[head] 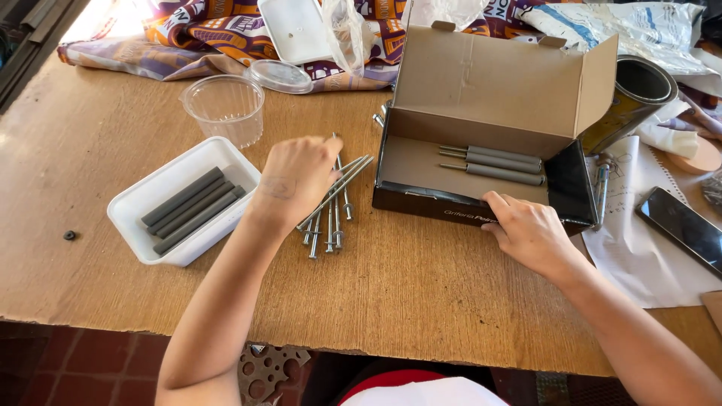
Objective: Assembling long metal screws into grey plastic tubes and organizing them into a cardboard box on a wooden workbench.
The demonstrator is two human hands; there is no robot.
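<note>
My left hand (297,180) hovers over a pile of several long metal bolts (331,222) on the wooden table (421,293) and pinches one or two of them, their tips pointing up to the right. To its left a white tray (131,207) holds several grey sleeves (192,209). My right hand (526,231) rests on the front wall of an open cardboard box (481,98), fingers on its dark rim. Inside the box lie three bolts fitted with grey sleeves (496,164).
A clear plastic cup (224,107) and a clear lid (281,76) stand behind the tray. Patterned cloth (203,34) covers the table's far side. A metal tin (632,98), paper sheet (647,248) and dark phone (684,228) lie at the right. A small black ring (69,235) sits far left.
</note>
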